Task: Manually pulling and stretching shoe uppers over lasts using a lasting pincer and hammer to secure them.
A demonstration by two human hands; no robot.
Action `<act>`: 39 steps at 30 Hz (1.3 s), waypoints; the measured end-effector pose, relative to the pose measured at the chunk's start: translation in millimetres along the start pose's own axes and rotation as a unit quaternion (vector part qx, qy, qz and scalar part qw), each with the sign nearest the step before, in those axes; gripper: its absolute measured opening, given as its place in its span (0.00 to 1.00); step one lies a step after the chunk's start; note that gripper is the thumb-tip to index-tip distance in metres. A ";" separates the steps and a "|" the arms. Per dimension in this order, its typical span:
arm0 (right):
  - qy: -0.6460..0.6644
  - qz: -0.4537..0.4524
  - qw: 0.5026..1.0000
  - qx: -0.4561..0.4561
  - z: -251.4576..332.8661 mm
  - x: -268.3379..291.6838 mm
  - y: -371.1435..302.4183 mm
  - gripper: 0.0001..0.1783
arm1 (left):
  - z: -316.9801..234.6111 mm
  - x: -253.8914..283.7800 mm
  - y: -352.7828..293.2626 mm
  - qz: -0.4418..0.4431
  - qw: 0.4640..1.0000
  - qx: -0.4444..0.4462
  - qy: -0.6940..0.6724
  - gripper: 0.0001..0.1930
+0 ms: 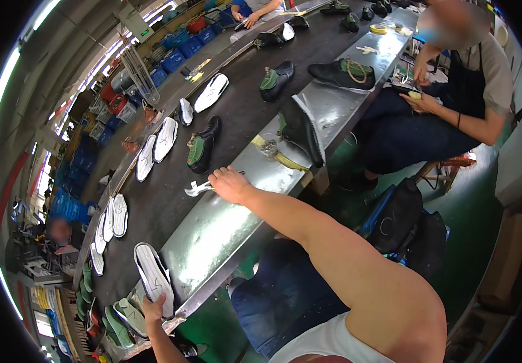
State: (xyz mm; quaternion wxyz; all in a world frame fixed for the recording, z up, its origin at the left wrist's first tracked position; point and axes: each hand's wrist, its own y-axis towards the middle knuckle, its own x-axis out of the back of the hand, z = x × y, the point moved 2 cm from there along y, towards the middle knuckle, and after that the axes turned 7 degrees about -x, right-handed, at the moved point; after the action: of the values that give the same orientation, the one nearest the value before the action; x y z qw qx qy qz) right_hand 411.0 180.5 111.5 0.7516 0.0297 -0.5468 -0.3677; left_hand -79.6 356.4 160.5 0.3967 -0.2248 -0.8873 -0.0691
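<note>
My left hand [154, 307] is closed around the heel end of a white shoe sole [150, 271], which is tilted up at the near edge of the bench. Further along, my right hand [229, 184] rests on the metal strip of the bench, its fingers wrapped over a pincers-like metal tool [198, 190]. Only the tool's silver, curved head shows; its handle is hidden under the hand. Just beyond that hand stands a black and green shoe [203, 145]. A black shoe [300, 130] leans on its side to the right, next to a yellow tape roll [288, 162].
Several white soles [164, 140] lie along the far side of the dark belt [236, 115]. Green shoe parts [119, 323] sit at lower left. A co-worker [454, 91] seated at right handles a shoe; another person [255, 15] works across the bench. Blue crates [173, 60] stand behind.
</note>
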 end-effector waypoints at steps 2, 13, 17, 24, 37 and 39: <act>0.008 0.037 0.999 0.002 13.6 4.6 -19.6 0.11 | -15.4 8.8 -14.0 -0.008 0.999 -0.047 0.007 0.34; 0.069 0.010 0.996 -0.061 27.3 39.1 -75.8 0.12 | 16.9 8.9 -5.4 -0.113 0.994 0.004 -0.008 0.40; 0.073 0.024 0.993 -0.086 24.4 36.4 -84.5 0.14 | -20.7 -14.9 -29.1 -0.126 0.987 0.102 -0.010 0.38; 0.127 0.039 0.986 -0.105 14.8 24.7 -88.7 0.14 | -29.3 -8.1 -64.8 -0.101 0.988 0.115 0.008 0.38; 0.069 0.083 0.992 -0.066 34.2 6.4 -67.5 0.17 | -356.9 -234.7 -71.1 0.140 0.936 -0.321 -0.045 0.29; 0.265 -0.062 0.958 -0.090 -13.8 -44.1 -84.3 0.18 | -417.3 -350.4 -88.0 0.235 0.929 -0.253 -0.136 0.41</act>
State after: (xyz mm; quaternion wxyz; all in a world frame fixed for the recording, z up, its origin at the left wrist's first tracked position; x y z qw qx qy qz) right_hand 372.9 140.1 33.0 0.8450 0.0917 -0.2895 -0.4402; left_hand 365.9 32.0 189.8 0.2069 -0.5269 -0.8078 -0.1646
